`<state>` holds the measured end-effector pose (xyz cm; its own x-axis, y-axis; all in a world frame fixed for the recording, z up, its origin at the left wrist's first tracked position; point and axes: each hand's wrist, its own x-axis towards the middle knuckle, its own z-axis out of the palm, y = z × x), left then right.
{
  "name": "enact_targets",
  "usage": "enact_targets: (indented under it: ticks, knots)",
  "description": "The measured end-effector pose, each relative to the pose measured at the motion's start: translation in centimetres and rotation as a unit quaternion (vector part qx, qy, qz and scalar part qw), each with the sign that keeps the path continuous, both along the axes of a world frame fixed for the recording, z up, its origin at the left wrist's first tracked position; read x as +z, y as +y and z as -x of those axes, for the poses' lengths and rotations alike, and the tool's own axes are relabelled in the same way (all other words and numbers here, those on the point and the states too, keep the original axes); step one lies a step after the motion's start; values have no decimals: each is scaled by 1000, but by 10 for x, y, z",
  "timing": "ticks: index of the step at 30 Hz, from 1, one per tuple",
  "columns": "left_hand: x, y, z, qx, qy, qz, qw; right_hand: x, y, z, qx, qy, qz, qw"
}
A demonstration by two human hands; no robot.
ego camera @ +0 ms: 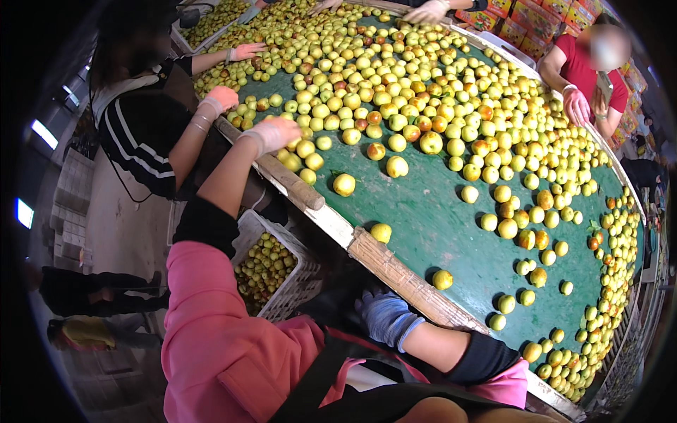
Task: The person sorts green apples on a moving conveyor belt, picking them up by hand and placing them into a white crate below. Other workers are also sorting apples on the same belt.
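My left hand, in a thin pale glove, reaches over the near rim of the sorting table. Its fingers lie over yellow-green jujubes at the table's left side; whether any is gripped is hidden. Below the table edge, close to my lap, is my right hand in a blue-grey knit glove. Its fingers point down into shadow, and I cannot see whether they hold anything. Many jujubes, some with red-brown patches, spread over the green table surface. A single jujube rests near the padded rim.
A white plastic crate of jujubes stands beneath the rim at my left. A co-worker's gloved hand lies close beyond mine. Across the table, a person in red holds a phone. Printed cartons are stacked behind.
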<state>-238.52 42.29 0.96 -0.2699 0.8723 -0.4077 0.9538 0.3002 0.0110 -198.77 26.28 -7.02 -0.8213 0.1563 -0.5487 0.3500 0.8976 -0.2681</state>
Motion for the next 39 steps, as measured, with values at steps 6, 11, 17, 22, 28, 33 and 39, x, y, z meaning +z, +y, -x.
enact_targets:
  ticks: [6, 11, 17, 22, 28, 33, 39]
  knots:
    - [-29, 37, 62, 124, 33, -266, 955, 2, -3, 5, 4, 19, 10, 1000]
    - [-54, 101, 53, 185, 31, -104, 977, -12, 8, 16, 22, 19, -31, 999]
    - [-35, 53, 24, 113, -159, -209, 958, -14, 9, 23, 34, 20, -37, 999]
    - [-2, -52, 26, 112, -12, -405, 908, -8, 7, 25, 40, 17, -39, 998]
    - [35, -85, 17, 103, 8, -158, 982, 0, 8, 31, 10, 18, 27, 999]
    - [-8, -36, 5, -70, -77, -234, 967, -1, 8, 37, 25, 12, -4, 1000]
    - [-11, 20, -27, -25, -129, -131, 983, 1, 14, 46, 42, 17, -11, 999]
